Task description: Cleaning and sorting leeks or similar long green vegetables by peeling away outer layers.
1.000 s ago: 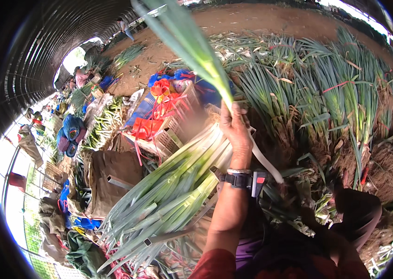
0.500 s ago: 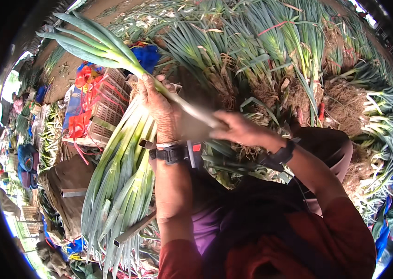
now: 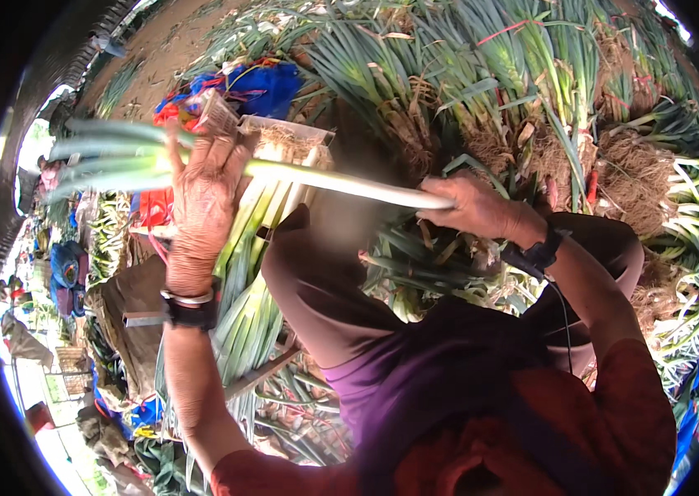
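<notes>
A long green onion (image 3: 341, 181) lies across the view, its white end to the right and its leaves, smeared by motion, to the left. My left hand (image 3: 207, 186) is closed over it where the leaves begin. My right hand (image 3: 477, 207) grips the white end; what its inner fingers do is hidden. Below my left hand a pile of green onions (image 3: 250, 310) rests on a metal frame (image 3: 262, 372), root ends pointing away from me and leaves hanging toward me. My left forearm hides part of this pile.
Upright bundles of rooted green onions (image 3: 481, 107) stand at the far right, with more bundles (image 3: 688, 223) lying along the right side. Blue plastic (image 3: 271, 89) is at the far left. Loose green onions (image 3: 415, 273) lie between my knees.
My left hand has slid left along the green onion to its leaves. The stalk has swung nearer to level, and my right hand has moved slightly right with the white end.
</notes>
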A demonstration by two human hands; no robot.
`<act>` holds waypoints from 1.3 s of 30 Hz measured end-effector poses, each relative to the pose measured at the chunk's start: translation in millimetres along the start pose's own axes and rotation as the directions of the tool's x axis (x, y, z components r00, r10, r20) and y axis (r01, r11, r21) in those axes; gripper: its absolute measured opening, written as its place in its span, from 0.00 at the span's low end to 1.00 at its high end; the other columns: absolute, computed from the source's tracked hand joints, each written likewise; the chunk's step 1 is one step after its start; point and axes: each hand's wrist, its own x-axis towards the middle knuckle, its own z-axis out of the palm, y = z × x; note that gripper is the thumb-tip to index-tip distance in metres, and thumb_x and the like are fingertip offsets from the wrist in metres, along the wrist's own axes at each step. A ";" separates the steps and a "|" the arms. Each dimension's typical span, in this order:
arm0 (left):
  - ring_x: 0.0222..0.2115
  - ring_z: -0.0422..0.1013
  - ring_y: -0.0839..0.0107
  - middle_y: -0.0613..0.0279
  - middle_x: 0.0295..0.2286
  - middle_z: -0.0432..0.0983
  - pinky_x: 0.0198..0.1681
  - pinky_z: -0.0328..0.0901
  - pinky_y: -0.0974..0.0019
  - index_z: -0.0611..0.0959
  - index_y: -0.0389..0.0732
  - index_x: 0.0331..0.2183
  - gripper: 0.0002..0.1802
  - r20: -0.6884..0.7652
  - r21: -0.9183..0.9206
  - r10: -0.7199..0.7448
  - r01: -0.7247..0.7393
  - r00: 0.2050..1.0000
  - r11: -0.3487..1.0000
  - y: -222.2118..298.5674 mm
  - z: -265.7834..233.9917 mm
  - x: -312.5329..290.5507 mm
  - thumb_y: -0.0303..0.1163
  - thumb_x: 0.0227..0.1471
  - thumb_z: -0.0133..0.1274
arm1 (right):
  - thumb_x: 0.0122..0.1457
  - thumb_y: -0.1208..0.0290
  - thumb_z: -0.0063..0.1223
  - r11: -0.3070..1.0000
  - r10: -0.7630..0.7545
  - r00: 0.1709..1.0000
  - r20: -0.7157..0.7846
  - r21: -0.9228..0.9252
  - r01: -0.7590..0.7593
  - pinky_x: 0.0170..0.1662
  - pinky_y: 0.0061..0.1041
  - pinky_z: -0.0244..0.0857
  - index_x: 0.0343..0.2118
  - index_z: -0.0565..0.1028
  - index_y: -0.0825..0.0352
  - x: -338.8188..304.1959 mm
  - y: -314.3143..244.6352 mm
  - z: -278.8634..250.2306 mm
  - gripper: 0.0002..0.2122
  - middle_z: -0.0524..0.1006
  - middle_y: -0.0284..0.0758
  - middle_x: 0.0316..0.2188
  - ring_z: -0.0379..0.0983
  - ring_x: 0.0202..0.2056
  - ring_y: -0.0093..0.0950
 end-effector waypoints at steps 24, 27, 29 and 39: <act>0.28 0.73 0.48 0.47 0.27 0.76 0.29 0.67 0.49 0.74 0.39 0.36 0.15 0.611 -0.071 -0.382 0.528 0.693 0.846 -3.9 180.2 -174.3 0.41 0.53 0.51 | 0.55 0.68 0.51 0.905 0.401 0.880 0.253 -0.259 -0.338 0.44 0.38 0.65 0.45 0.71 0.69 -24.5 211.1 91.5 0.15 0.74 0.46 0.37 0.72 0.41 0.43; 0.30 0.73 0.50 0.48 0.36 0.73 0.30 0.67 0.51 0.74 0.38 0.39 0.18 0.615 -0.063 -0.412 0.563 0.672 0.824 -0.2 181.6 -162.7 0.41 0.52 0.52 | 0.55 0.68 0.50 0.971 0.237 0.933 0.272 -0.039 -0.235 0.47 0.37 0.64 0.46 0.71 0.67 -17.6 219.4 100.5 0.16 0.74 0.46 0.41 0.71 0.44 0.43; 0.37 0.71 0.51 0.50 0.41 0.69 0.36 0.66 0.51 0.73 0.38 0.44 0.23 0.582 -0.126 -0.412 0.578 0.701 0.806 -0.8 191.0 -178.3 0.42 0.50 0.54 | 0.55 0.68 0.50 0.963 0.260 0.919 0.298 -0.148 -0.225 0.49 0.37 0.63 0.46 0.72 0.66 -11.3 236.7 122.6 0.16 0.73 0.47 0.42 0.69 0.45 0.43; 0.61 0.46 0.50 0.48 0.59 0.50 0.61 0.41 0.43 0.67 0.40 0.55 0.31 0.705 -0.230 0.006 0.221 0.709 0.948 -6.9 197.9 -187.3 0.47 0.53 0.47 | 0.57 0.68 0.47 0.876 0.450 0.860 -0.239 -0.069 -0.477 0.35 0.35 0.65 0.34 0.71 0.68 48.8 285.6 90.7 0.09 0.75 0.42 0.27 0.73 0.31 0.37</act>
